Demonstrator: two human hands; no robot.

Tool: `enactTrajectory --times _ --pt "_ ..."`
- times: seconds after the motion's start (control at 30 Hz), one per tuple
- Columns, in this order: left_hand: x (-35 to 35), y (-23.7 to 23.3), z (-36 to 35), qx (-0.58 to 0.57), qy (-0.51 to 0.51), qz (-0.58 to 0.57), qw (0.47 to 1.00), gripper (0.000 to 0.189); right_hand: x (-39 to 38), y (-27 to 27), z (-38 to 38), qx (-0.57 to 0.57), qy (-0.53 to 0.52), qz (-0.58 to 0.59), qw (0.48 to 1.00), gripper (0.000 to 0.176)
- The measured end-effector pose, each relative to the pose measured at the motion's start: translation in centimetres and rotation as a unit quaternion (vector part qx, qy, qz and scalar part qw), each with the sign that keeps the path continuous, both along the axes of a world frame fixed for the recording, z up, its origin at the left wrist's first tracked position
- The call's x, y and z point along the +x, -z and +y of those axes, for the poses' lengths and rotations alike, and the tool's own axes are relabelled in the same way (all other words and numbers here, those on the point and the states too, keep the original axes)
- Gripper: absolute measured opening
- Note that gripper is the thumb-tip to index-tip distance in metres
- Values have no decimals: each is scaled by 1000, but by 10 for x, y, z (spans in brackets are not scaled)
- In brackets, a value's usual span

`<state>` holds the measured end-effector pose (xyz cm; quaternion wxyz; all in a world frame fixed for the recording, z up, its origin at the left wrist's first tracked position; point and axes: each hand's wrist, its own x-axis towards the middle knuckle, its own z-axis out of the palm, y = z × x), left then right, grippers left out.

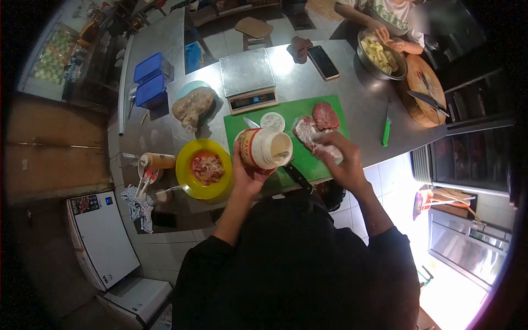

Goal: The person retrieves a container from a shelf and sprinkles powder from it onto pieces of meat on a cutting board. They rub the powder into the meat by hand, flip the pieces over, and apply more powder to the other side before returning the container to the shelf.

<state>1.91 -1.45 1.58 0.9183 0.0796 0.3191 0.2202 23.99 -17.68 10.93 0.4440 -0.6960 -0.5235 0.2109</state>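
**Open jar in your left hand**

Your left hand (250,179) wraps the open white jar with a red-and-yellow label (254,147), tilted above the green rectangular board (300,107). It looks light and stiff; hold its body, clear of the rim. Your right hand (347,165) curls near soft, raw red meat slabs (325,116); whether it's pinching anything, I can't tell. One jar, one board, at least two slabs.

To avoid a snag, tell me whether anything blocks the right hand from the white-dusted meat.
Nothing visible does: the right hand is right at the white-dusted meat. The black-handled knife lies to the left, off that short path.
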Motion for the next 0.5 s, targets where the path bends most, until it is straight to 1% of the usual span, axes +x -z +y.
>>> enactTrajectory --times 0.03,0.1,0.13,0.2,0.27,0.33,0.4,0.43,0.5 --pt "2 -3 0 3 -4 0 1000 78 -11 -16 10 3 -4 0 1000 31" --pt "8 -8 -1 20 13 -1 1000 76 -30 -36 26 39 -162 -81 983 29" --pt "7 -9 -2 17 23 -1 1000 75 -36 -36 34 41 -165 -83 982 29" --pt "8 -10 -1 9 13 -4 1000 74 -42 -33 49 -77 -279 -129 948 35" --pt "10 -10 0 1 3 -8 1000 74 -45 -19 60 -81 -291 -129 945 38" --pt "6 -12 1 -6 -16 -23 1000 78 -50 -20 68 -86 -303 -123 941 42" --pt "2 -20 5 1 -19 -14 1000 78 -52 -30 69 -79 -226 -50 970 46" --pt "-2 -23 4 6 -17 -2 1000 78 -51 -30 71 -85 -233 -47 968 46" --pt "-10 -21 6 -6 -12 -8 1000 78 -47 -26 77 4 -279 -166 946 45"
